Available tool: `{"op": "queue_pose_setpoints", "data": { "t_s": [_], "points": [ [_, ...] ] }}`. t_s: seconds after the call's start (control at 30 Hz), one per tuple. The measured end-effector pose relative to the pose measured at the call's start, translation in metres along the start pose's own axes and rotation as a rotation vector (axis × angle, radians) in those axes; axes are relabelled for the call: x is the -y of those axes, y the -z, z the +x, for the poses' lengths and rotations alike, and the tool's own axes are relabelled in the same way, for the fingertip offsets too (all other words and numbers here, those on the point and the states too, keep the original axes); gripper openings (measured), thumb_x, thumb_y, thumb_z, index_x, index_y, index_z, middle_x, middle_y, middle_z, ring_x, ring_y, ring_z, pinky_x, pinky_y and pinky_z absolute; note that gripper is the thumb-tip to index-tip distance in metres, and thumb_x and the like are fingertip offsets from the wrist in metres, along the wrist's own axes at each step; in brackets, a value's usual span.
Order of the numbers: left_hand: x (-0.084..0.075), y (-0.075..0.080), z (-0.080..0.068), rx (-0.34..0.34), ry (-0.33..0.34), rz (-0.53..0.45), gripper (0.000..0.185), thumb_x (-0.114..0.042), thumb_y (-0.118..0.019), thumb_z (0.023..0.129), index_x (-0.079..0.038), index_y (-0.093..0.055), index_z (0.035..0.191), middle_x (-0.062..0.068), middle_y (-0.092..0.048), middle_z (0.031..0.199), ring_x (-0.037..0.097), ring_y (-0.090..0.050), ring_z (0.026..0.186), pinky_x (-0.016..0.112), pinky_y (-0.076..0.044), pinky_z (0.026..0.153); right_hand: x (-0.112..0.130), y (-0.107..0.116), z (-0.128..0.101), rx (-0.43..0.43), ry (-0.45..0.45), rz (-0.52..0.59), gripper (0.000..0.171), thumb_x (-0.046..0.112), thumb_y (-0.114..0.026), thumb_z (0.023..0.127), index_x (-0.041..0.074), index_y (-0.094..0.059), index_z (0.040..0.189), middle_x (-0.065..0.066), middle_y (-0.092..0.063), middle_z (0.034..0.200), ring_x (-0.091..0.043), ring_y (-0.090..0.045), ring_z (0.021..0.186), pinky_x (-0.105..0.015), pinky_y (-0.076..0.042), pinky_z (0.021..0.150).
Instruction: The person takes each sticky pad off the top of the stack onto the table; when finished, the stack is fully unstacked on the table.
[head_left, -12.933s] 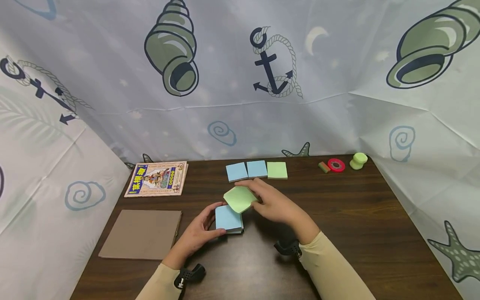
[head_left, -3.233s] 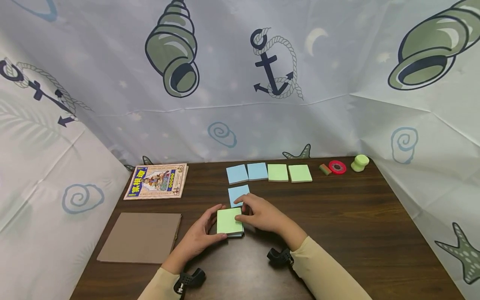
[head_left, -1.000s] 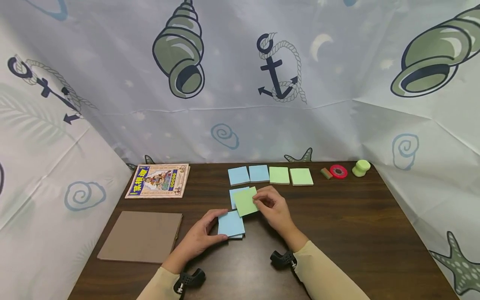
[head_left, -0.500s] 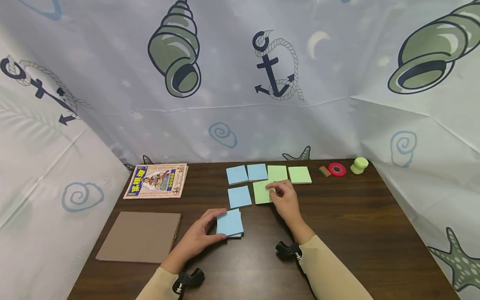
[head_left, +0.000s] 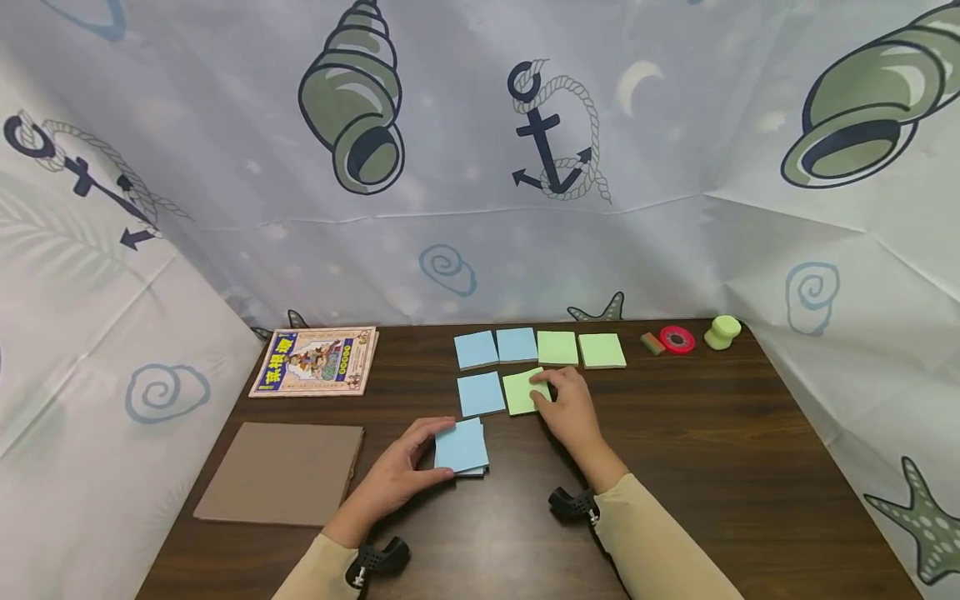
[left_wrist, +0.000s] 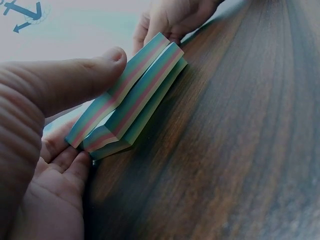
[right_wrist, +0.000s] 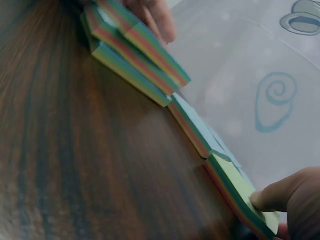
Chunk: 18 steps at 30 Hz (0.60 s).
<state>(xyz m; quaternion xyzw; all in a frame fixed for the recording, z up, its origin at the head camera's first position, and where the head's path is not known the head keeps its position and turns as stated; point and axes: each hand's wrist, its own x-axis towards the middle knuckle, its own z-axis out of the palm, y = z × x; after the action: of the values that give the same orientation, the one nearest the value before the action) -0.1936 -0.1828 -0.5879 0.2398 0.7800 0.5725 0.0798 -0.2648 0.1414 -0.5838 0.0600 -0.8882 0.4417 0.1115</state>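
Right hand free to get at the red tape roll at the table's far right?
Probably yes: the right hand rests on a green pad, and bare table lies between it and the tape roll.

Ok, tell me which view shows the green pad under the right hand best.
The head view: the green pad lies whole beside a blue pad, the right hand touching its edge. The right wrist view shows only its striped side; the left wrist view hides it.
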Motion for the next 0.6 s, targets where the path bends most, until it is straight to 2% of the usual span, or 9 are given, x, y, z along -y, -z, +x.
{"op": "queue_pose_setpoints", "data": {
  "t_s": [0.1, 0.23, 0.6],
  "points": [
    [-0.0002, -0.0006, 0.0004, 0.001, 0.001, 0.002, 0.075, -0.014, -0.09, 0.091, -0.007, -0.054, 0.158, 0.014, -0.049, 0.163, 0.033, -0.043, 0.156, 0.01, -0.032, 0.124, 0.0014, -0.0009, -0.001, 0.018, -0.011, -0.048, 0.021, 0.016, -0.08, 0.099, 0.013, -0.08, 0.12, -0.017, -0.063, 0.122, -0.039, -0.056, 0.119, -0.055, -0.052, 0.096],
    [-0.0007, -0.0004, 0.0002, -0.005, 0.005, -0.008, 0.075, -0.013, -0.089, 0.091, -0.006, -0.054, 0.158, 0.014, -0.049, 0.163, 0.037, -0.042, 0.156, 0.01, -0.033, 0.124, 0.0027, -0.0031, -0.0004, 0.018, -0.007, -0.069, 0.021, 0.017, -0.079, 0.1, 0.013, -0.079, 0.121, -0.017, -0.059, 0.122, -0.038, -0.054, 0.119, -0.054, -0.052, 0.097],
    [0.0011, -0.0011, 0.0008, -0.006, -0.004, -0.001, 0.074, -0.011, -0.089, 0.091, -0.006, -0.055, 0.157, 0.017, -0.049, 0.162, 0.029, -0.043, 0.156, 0.009, -0.032, 0.123, 0.0008, -0.0015, -0.0009, 0.008, 0.004, -0.028, 0.021, 0.015, -0.079, 0.1, 0.012, -0.079, 0.121, -0.015, -0.056, 0.116, -0.037, -0.054, 0.116, -0.052, -0.05, 0.096]
  ]
}}
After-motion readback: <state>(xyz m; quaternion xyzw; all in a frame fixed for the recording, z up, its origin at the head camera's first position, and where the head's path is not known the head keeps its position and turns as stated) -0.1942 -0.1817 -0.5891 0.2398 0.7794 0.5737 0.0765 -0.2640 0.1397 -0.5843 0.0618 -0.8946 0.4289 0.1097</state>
